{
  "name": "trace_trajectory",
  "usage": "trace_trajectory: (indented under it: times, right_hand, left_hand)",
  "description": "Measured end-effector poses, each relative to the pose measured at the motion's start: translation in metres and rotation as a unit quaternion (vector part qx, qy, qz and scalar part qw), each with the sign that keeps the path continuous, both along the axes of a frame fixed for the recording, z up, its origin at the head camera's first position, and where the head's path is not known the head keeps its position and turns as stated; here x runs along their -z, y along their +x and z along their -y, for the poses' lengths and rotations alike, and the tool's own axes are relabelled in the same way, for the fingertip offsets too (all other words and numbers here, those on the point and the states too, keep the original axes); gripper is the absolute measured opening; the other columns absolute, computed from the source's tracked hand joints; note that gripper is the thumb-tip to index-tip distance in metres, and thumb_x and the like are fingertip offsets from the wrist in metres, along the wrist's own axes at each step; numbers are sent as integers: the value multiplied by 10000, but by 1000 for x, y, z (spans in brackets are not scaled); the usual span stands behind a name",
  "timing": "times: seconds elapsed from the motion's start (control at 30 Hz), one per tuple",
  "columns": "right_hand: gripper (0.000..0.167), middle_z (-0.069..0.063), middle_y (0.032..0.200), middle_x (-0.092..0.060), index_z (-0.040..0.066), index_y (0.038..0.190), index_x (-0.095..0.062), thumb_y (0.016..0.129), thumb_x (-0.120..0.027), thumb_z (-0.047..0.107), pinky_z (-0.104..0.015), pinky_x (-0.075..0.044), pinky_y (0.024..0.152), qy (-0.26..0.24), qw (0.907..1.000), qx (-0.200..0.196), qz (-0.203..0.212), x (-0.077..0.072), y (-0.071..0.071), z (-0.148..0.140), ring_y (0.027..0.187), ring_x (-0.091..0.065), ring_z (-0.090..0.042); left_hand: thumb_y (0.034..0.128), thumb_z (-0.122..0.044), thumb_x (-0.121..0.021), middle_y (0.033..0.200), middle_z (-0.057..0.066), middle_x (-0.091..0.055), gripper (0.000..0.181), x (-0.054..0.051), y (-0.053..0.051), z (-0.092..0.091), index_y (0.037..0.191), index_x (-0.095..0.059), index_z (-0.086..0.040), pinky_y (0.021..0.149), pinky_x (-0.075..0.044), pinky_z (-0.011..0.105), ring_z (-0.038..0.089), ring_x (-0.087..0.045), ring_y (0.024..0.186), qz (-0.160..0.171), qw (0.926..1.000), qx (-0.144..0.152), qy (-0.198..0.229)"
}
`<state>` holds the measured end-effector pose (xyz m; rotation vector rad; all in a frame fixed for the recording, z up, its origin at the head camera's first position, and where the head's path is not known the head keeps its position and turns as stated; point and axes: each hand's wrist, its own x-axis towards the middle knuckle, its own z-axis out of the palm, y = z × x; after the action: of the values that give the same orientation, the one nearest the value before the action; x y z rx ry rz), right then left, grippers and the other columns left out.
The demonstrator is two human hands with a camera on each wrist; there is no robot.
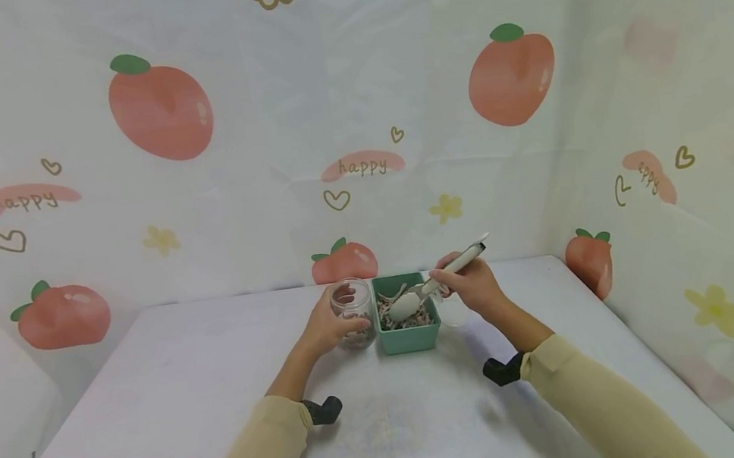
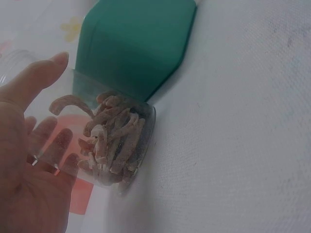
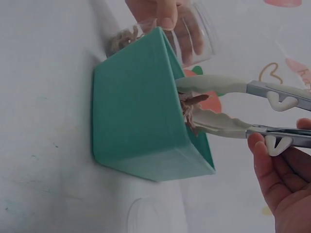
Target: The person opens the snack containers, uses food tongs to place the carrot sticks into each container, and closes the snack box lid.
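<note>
A clear jar (image 1: 352,307) stands against the left side of a green square box (image 1: 411,340). My left hand (image 1: 332,325) grips the jar, thumb on the near side and fingers behind. Brown dried strips (image 2: 116,136) fill the jar's lower part in the left wrist view. More such strips (image 1: 419,319) lie in the box. My right hand (image 1: 473,285) holds white-tipped tongs (image 1: 454,264) by their handles. In the right wrist view the tongs' two arms (image 3: 214,85) stand apart, their tips inside the box by the strips, partly hidden by its wall.
A clear round lid (image 3: 146,216) lies on the white table (image 1: 377,426) just right of the box. Behind the table hangs a white backdrop (image 1: 348,71) with fruit prints, and another printed sheet (image 1: 716,217) stands along the right edge.
</note>
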<state>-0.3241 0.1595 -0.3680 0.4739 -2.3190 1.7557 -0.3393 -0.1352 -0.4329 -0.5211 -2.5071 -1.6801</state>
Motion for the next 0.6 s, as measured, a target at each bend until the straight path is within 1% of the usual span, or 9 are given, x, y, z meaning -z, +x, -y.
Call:
trace_trajectory:
  times: [0.13, 0.27, 0.43, 0.53, 0.6]
  right_hand:
    - [207, -112, 715, -631, -46, 924, -644, 901, -697, 152, -315, -515, 625, -81, 10000, 56, -10, -5, -1, -1, 629, -561, -204]
    - [197, -105, 735, -641, -42, 936, -642, 907, -685, 147, -320, -534, 630, -120, 9998, 105, -97, -11, -2, -2, 630, -584, -193]
    - [187, -103, 739, -648, -19, 937, -647, 909, -679, 163, -337, -542, 636, -90, 9996, 133, -249, -17, -2, -4, 621, -599, -177]
    - [200, -102, 759, -659, -24, 943, -646, 908, -680, 170, -333, -545, 636, -101, 9990, 171, -388, -20, -2, -5, 620, -613, -169]
    - [212, -97, 769, -663, -40, 951, -642, 908, -681, 164, -312, -544, 630, -169, 9986, 177, -475, -22, -3, -5, 620, -621, -164]
  left_hand:
    - [761, -135, -842, 1353, 135, -533, 805, 0, 0, 1, 1419, -385, -61, 1054, -359, 498, 300, -468, 1281, 5, 10000, 59, 63]
    - [756, -132, -846, 1357, 153, -529, 815, 0, 0, 2, 1423, -385, -48, 1055, -350, 519, 325, -463, 1282, -12, 9999, 87, 120]
    - [754, -131, -847, 1349, 116, -538, 808, 0, -1, 1, 1416, -387, -72, 1050, -368, 488, 294, -477, 1270, 47, 10000, 2, 16]
    - [753, -154, -851, 1344, 112, -542, 807, 0, 0, 1, 1412, -392, -72, 1047, -373, 485, 291, -481, 1266, 1, 10000, 8, -5]
    - [767, -133, -837, 1352, 150, -531, 801, -7, 6, 0, 1418, -380, -37, 1052, -360, 499, 326, -469, 1274, 5, 10000, 51, 0]
